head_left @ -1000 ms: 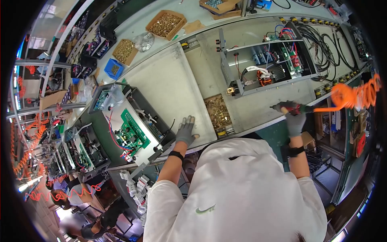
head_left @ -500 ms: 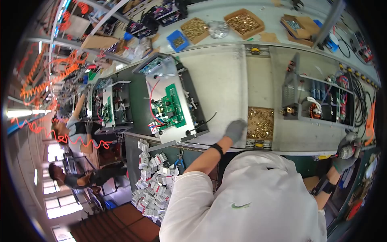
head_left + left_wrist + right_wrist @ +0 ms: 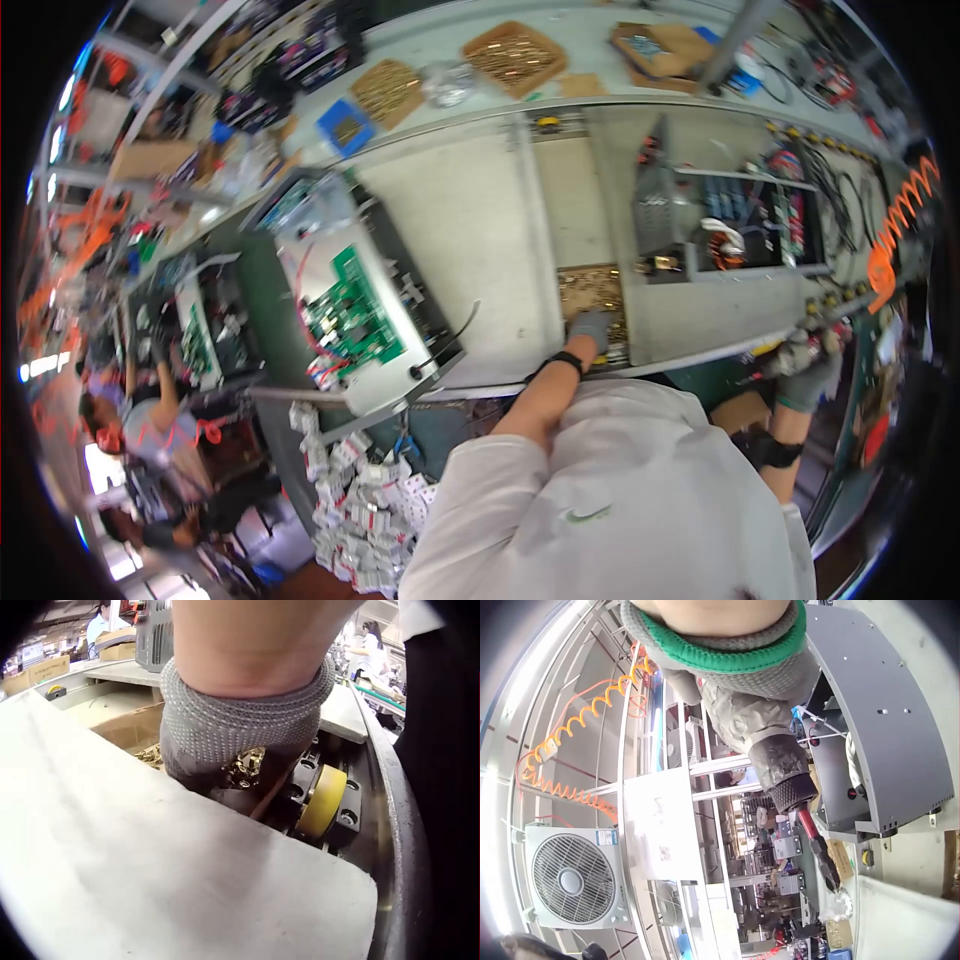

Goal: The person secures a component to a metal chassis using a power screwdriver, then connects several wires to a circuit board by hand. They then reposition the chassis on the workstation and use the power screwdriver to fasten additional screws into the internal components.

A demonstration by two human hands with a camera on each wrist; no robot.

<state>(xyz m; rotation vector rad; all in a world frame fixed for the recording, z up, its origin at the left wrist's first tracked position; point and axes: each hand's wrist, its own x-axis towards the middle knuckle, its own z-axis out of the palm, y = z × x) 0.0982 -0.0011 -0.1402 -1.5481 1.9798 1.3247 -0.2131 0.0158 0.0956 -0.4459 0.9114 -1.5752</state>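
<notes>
My gloved left hand [image 3: 590, 328] reaches down into a shallow cardboard box of brass screws [image 3: 588, 285], set in the gap between two pale boards. In the left wrist view the glove [image 3: 232, 735] dips beside a yellow roller [image 3: 324, 801], and the board's edge hides the fingertips; I cannot tell whether they pinch any screws. At the right, my gloved right hand [image 3: 808, 385] grips a power screwdriver [image 3: 797, 352], held past the bench's front edge. Its bit [image 3: 821, 855] points away from the hand in the right wrist view, near a grey metal chassis [image 3: 900, 712].
An open chassis with wiring [image 3: 740, 270] sits on the right board. Another unit with a green circuit board [image 3: 350, 315] stands on the left. Screw trays [image 3: 513, 58] line the back shelf. An orange coiled hose [image 3: 900, 205] hangs at right; white breakers [image 3: 370, 520] are heaped at lower left.
My left hand has gone from the pale board into the screw box to its right. The right hand still holds the screwdriver at the right. The head view has shifted.
</notes>
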